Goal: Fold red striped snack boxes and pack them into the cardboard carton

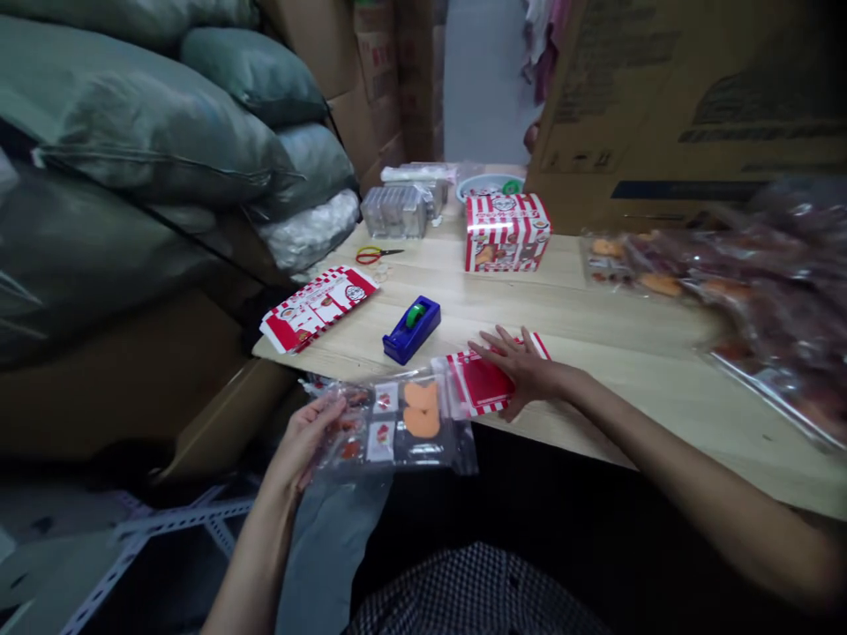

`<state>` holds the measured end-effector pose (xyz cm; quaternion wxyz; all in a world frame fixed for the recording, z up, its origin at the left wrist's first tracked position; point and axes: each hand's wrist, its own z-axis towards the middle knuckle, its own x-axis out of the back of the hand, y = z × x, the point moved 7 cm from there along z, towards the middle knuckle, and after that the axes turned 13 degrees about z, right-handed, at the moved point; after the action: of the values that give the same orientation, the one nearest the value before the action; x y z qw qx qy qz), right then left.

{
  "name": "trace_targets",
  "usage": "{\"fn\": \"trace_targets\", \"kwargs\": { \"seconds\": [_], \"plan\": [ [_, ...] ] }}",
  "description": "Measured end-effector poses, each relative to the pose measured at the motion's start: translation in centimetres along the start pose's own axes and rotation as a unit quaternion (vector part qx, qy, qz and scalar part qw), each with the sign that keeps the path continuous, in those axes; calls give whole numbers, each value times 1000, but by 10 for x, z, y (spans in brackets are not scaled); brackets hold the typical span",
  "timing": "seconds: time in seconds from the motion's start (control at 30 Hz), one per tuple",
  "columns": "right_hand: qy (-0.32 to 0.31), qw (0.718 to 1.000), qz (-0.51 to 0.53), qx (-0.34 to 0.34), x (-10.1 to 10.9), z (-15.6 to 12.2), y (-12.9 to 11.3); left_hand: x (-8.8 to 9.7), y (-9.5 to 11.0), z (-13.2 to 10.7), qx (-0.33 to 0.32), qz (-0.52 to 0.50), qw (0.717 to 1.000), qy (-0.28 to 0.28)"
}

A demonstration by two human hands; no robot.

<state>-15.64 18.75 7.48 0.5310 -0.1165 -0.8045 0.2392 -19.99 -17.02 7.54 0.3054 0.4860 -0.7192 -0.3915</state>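
Note:
My left hand (316, 432) grips the left end of a clear plastic packet (401, 428), thumb on top. Inside the packet show orange pieces, small white picture cards and reddish-brown bits. It hangs over the table's front edge. My right hand (526, 366) lies with fingers spread on a flat red-and-white striped carton (486, 384) at that edge; the hand covers part of it. Just beyond the packet stands a blue tape dispenser (411, 331) with a green roll.
Flat striped cartons (321, 307) lie at the left, near scissors (377, 254). A standing striped box (506, 232), clear plastic cases (395, 212) and a basin (490, 185) are at the back. Filled packets (747, 282) pile up at the right. Stuffed sacks (146, 123) rise at the left.

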Motion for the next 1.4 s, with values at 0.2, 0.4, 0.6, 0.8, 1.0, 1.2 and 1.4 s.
{"fn": "trace_targets", "kwargs": {
  "seconds": [0.2,0.4,0.6,0.8,1.0,1.2,1.4],
  "plan": [
    [48,997,26,48,-22,-2,2,25,14,20,-87,-31,986,140],
    [138,990,13,30,-40,-39,3,2,-3,12,-151,-47,970,183],
    [208,978,8,-25,-47,-55,-2,-14,-10,12,-142,15,985,100],
    [197,980,-3,-17,-50,-56,-3,-23,10,32,-112,74,990,-38],
    [168,986,12,-15,-50,-53,-6,-40,29,51,-84,121,977,-152],
    [166,986,23,-1,-52,-55,-7,-59,33,69,-69,170,964,-195],
    [156,987,19,8,-55,-53,-6,-106,21,78,-87,177,956,-217]
  ]
}}
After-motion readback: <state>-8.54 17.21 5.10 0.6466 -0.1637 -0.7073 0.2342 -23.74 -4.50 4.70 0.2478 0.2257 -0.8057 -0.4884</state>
